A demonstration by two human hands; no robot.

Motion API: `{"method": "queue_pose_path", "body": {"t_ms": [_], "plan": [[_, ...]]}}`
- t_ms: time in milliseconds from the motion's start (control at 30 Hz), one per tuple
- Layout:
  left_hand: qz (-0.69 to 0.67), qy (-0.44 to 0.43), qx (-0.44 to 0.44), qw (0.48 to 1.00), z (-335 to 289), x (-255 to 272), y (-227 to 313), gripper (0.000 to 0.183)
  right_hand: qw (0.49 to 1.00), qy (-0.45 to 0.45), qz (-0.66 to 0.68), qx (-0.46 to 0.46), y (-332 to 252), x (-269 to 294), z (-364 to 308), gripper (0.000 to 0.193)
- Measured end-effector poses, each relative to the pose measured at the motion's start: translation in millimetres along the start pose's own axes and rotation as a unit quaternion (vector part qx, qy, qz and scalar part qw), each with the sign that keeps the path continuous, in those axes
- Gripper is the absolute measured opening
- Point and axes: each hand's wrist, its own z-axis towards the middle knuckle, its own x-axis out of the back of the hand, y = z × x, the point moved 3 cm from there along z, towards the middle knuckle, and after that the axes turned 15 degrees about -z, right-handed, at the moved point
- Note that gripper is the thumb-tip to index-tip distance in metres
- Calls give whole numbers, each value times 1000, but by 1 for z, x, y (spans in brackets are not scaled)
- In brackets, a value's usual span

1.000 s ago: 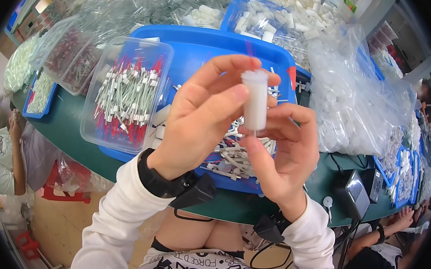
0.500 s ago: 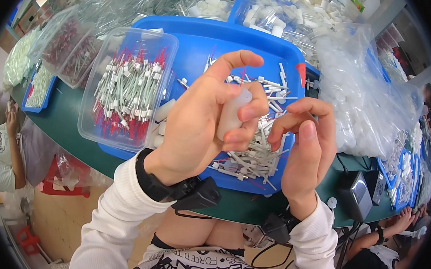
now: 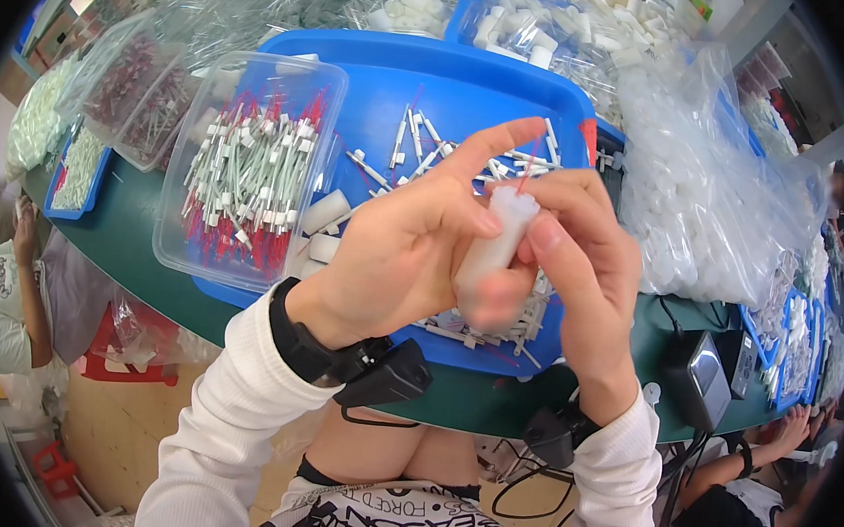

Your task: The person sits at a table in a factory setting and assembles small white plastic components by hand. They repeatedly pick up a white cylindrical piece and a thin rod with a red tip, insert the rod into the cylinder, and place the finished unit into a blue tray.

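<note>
1. Head view, centre: I see the left hand (image 3: 394, 237) curled round a white tube (image 3: 487, 253), index finger stretched out; the right hand (image 3: 588, 265) bends close at the tube's top, its grip unclear to me.
2. A slack left hold could drop the tube into the blue tray (image 3: 376, 79); snagging could bend the red wire (image 3: 526, 170).
3. A blurred fingertip hides the tube's lower end.

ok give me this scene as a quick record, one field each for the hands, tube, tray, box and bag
left hand: holding the tube
right hand: at the tube's upper end, grip unclear
tube: white, tilted, red thread at top
tray: blue, loose sticks inside
box: clear, full of red-and-white bundles
bag: clear, white parts inside
</note>
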Motion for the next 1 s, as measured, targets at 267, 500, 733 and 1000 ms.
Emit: {"method": "queue_pose_path", "body": {"t_ms": [267, 500, 733, 1000], "plan": [[190, 24, -26, 981, 7, 4, 0, 42, 975, 71, 194, -83, -7, 3, 2, 22], [150, -6, -19, 988, 6, 5, -6, 43, 920, -147, 348, -106, 3, 0, 2, 55], [302, 111, -54, 945, 4, 2, -3, 46, 889, 59, 420, -174, 3, 0, 8, 37], [338, 184, -128, 914, 6, 4, 8, 46, 808, -116, 564, -128, 15, 10, 3, 34]]}}
